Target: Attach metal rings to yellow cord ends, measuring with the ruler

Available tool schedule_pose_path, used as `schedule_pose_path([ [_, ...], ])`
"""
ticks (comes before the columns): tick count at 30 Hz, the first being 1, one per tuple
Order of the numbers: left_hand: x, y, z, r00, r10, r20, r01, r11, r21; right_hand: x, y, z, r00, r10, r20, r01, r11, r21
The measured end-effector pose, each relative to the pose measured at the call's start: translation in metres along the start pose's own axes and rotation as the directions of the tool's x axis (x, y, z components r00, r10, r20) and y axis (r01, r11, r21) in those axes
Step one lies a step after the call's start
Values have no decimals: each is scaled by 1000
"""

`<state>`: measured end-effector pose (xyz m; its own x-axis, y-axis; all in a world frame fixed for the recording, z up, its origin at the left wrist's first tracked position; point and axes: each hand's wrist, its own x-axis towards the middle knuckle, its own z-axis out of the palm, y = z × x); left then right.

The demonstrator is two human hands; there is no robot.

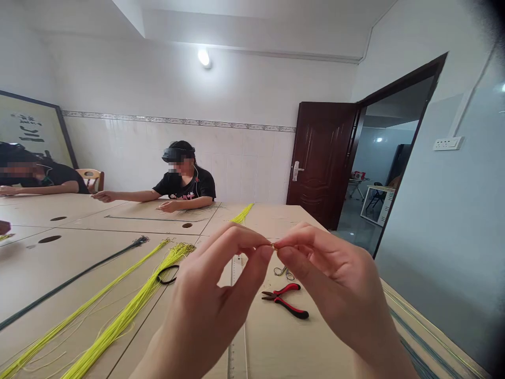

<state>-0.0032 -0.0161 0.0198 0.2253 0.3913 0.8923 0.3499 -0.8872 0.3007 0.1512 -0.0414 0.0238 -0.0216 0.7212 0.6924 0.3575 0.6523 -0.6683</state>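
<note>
My left hand (213,295) and my right hand (335,289) are raised above the table, fingertips pinched together. Between them sits a tiny gold-coloured piece (274,245), too small to name. Both hands are closed in a pinch on it. Below them on the tabletop lie red-handled pliers (286,300) and small metal clasps (284,272). A ruler (236,279) runs along the table under my left hand.
Bundles of yellow-green cords (130,310) and a dark cord bundle (71,281) stretch across the beige table (276,342). A black loop (168,273) lies beside the cords. Two other people sit at the far side. An open brown door (323,158) is at right.
</note>
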Motion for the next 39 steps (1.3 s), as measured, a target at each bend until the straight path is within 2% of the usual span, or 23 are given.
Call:
schedule_pose_path([
  [2,1,0,-2,1000,-24,12,25,999,-47,-1,0,1,1000,-4,6,4,1000,-22],
  [8,3,-5,-3,974,-194,120,219,942,-254,-1,2,8,996,-93,10,93,987,-133],
  [13,4,-7,-2,949,-273,155,309,902,-303,0,3,8,998,-39,40,42,997,-62],
  [17,8,-11,-1,940,-243,238,323,855,-404,1,3,4,997,-14,79,16,1000,-15],
  [21,12,-18,-2,910,-214,355,387,748,-539,2,3,1,988,2,154,-12,998,69],
  [24,13,-19,-5,886,-190,424,425,702,-572,4,3,0,978,24,206,-47,993,106],
  [28,14,-16,-9,875,-174,451,437,684,-584,4,3,0,969,25,245,-45,996,78],
  [30,13,-14,-10,871,-188,454,451,674,-585,2,5,2,976,-9,218,7,1000,11],
  [33,13,-14,-10,859,-188,476,477,633,-610,-1,7,4,980,-146,133,161,982,-103],
  [36,12,-15,-9,844,-187,503,506,588,-630,-3,7,7,945,-315,88,327,911,-250],
  [39,12,-14,-7,850,-195,489,505,566,-652,-3,9,8,900,-420,120,434,827,-357],
])
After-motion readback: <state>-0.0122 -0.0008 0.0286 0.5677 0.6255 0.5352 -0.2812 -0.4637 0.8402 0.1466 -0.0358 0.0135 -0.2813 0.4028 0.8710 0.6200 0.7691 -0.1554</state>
